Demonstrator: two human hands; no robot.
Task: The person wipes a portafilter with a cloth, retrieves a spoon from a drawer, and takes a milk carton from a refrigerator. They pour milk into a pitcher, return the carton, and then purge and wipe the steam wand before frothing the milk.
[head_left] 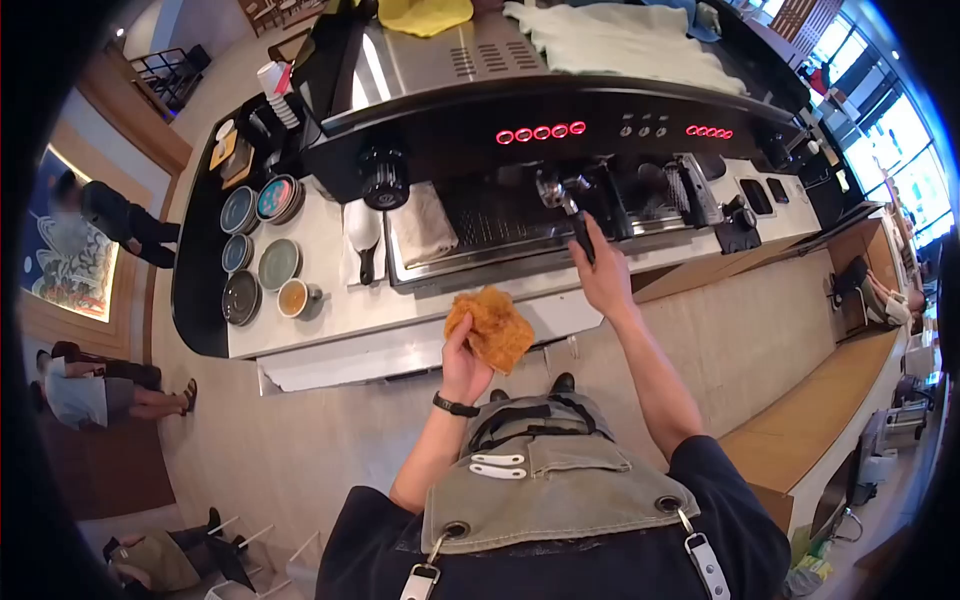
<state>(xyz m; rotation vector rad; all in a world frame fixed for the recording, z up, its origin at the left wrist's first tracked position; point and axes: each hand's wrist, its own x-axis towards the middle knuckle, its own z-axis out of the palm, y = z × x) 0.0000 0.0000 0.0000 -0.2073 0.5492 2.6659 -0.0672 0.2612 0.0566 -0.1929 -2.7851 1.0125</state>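
My left hand (466, 366) is closed on a crumpled orange-brown cloth (490, 325), held in front of the counter edge. My right hand (606, 272) wraps round the black handle of a portafilter (568, 203). The portafilter's metal head is up under the front of a black and steel espresso machine (560, 110), at its group head; whether it is locked in cannot be told. Below the head lies the machine's drip tray (500, 225). Lit red-ringed buttons show on the machine's front panel.
Left on the counter (330, 310) are a cup of brown liquid (294, 298), stacked plates (279, 262), a scoop (363, 235) and a folded cloth (422, 222). A tamper (738, 215) stands at right. A pale towel (620, 45) lies atop the machine. Several people are farther off.
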